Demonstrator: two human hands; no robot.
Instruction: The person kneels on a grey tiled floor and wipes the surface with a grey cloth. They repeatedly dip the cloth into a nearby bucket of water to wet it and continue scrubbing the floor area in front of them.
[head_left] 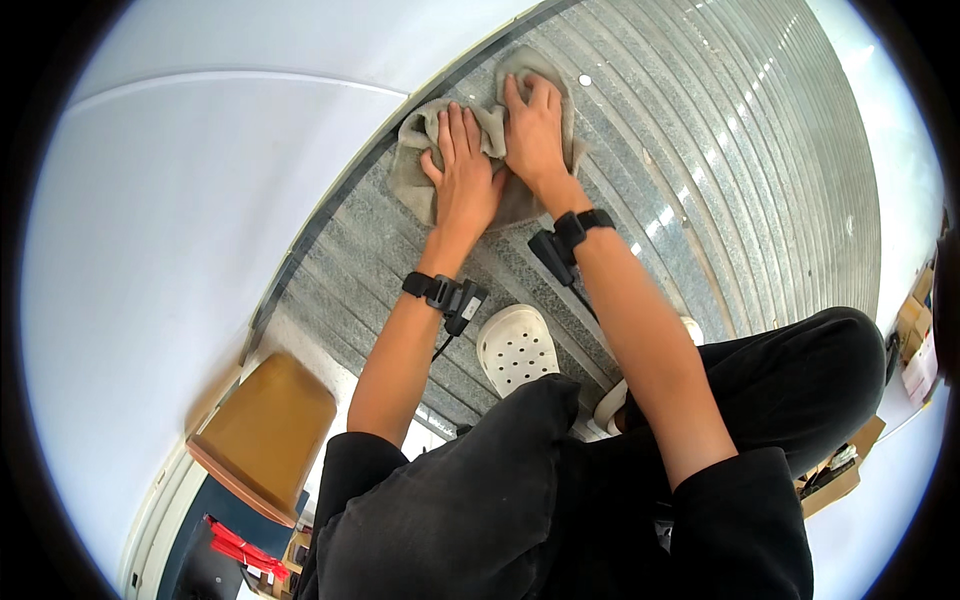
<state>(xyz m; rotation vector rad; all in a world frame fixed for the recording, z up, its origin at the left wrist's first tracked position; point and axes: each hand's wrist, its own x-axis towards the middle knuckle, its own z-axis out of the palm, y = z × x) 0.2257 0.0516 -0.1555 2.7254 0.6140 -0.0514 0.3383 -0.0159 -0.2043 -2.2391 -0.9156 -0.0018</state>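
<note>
Bright, mostly even light fills the view, leaving the white wall (pixel 220 180) pale, almost washed out. Small white glints streak the ribbed grey floor (pixel 640 120) toward the right. The hands (pixel 466 180) and cloth (pixel 411 178) look fairly sharp — black clothing (pixel 450 510) loses detail. Straight edges bow strongly — corners fall to black, with bluish fringing.

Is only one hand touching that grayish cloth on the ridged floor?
No, the left hand and the right hand both rest on the grayish cloth.
</note>
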